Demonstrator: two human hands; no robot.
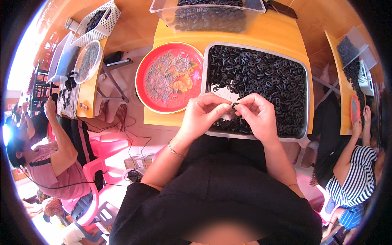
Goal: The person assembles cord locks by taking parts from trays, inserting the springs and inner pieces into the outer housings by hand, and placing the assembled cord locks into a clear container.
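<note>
Over the metal tray (223,93), my left hand (204,116) and my right hand (260,118) meet with their fingertips almost touching. Both are closed in a pinch on one small black plastic piece (234,105), mostly covered by the fingers. Loose black pieces (261,77), many with two round holes, fill most of the tray; a patch of its pale bottom shows near my fingers. Left of it stands a round red tray (152,102) with a flower print, holding many small grey slender parts (165,71).
A clear plastic bin (212,22) of black pieces stands at the table's far edge, beside a dark flat object (281,8). Co-workers sit at side tables: one in pink (55,167) on the left, one in stripes (351,175) on the right. Cables (132,141) trail across the floor.
</note>
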